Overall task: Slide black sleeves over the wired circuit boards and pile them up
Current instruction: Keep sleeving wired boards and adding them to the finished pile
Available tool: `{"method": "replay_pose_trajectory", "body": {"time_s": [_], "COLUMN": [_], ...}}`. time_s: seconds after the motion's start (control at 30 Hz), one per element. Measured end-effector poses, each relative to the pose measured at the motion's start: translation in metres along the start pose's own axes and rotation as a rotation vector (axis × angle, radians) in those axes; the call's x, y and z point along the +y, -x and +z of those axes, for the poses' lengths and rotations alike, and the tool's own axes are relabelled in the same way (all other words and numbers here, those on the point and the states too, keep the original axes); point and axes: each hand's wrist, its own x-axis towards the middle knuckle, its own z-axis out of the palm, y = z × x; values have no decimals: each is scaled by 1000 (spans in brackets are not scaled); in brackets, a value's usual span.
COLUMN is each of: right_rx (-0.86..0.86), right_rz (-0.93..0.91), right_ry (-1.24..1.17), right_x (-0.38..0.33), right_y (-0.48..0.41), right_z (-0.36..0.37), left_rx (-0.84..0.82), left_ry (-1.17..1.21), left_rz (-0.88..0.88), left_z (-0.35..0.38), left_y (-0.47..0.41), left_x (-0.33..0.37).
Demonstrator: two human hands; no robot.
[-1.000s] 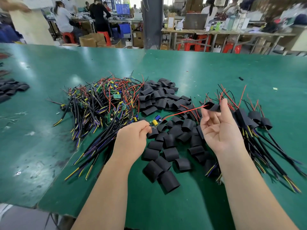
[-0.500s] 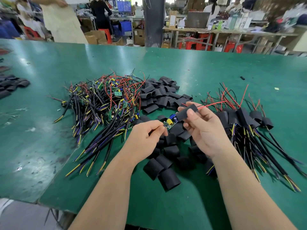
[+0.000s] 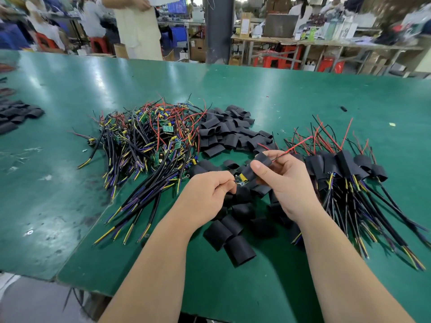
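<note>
My left hand (image 3: pixel 206 194) pinches the near end of a small wired circuit board (image 3: pixel 241 180), whose yellow and blue parts show between my hands. My right hand (image 3: pixel 286 183) grips a black sleeve (image 3: pixel 258 164) that covers the board's far part; its red and black wires (image 3: pixel 300 142) stick out past my fingers. Bare wired boards lie in a tangled pile (image 3: pixel 149 141) to the left. Loose black sleeves (image 3: pixel 228 131) lie behind and under my hands. Sleeved boards are piled (image 3: pixel 345 166) to the right.
The green table (image 3: pixel 268 89) stretches far back; its near edge is close to my elbows. More black sleeves (image 3: pixel 16 115) lie at the far left edge. A small black piece (image 3: pixel 343 108) lies alone at the back right. People and benches stand beyond the table.
My right hand has drawn the sleeve along the red wires and down over the board's far end. My hands have come closer together.
</note>
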Motion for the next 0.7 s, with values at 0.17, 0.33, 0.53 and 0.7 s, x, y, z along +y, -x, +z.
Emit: {"method": "replay_pose_trajectory", "body": {"time_s": [0.17,0.33,0.53,0.7], "right_rx": [-119,-167,-196,-46], "right_rz": [123,130,34,113], "right_ry": [-285,-268,-98,-231], "right_x": [-1,-1,-1,-7], "right_y": [2,4,7,7], "right_z": [9,13,16,22], "left_rx": [62,98,172,170], "left_ry": [47,50,-36,102], "left_rz": [-13,-28,-72,-114], "left_z": [2,1,2,0], "left_y": [-1,-2,-3,-4], "left_x": [3,5,0,3]}}
